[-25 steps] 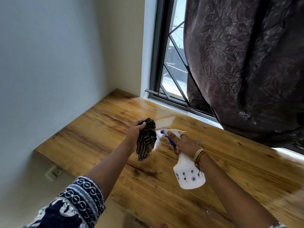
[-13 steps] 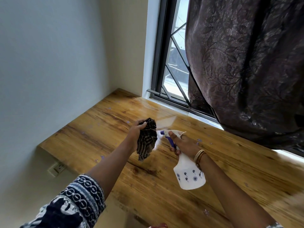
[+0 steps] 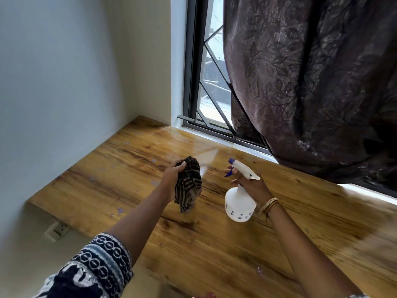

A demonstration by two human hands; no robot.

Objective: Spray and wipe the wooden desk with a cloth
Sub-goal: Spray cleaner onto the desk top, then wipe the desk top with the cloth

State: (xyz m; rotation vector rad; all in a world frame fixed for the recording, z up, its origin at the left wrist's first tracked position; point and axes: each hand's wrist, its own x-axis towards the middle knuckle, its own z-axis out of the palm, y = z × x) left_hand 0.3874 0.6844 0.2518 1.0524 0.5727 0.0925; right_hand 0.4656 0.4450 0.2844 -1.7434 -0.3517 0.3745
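Spraying stage, by the look of it. A white spray bottle (image 3: 240, 203) is gripped by the right hand (image 3: 252, 186) around its neck, with a finger reaching to the blue trigger and the nozzle aimed up-left toward the far corner. A faint streak of mist can be made out in the air between the nozzle and the window (image 3: 206, 82) side, so a squirt seems to be in progress or just let go. The bottle is held above the bench (image 3: 214, 254), not set on it.

A dark striped cloth (image 3: 189, 183) is bunched up in the left hand (image 3: 171, 179), fingers curled round its top, the rest hanging down. Whether its lower end touches the wood can't be told from here; it looks just clear of it.

Small pale specks are scattered over the wood, and a shiny patch near the window frame is probably wet already.

Next up, judging from this: the cloth needs to be brought down flat and dragged over the sprayed patch. The heavy curtain (image 3: 311, 82) hanging close over the right part should be kept out of the spray.
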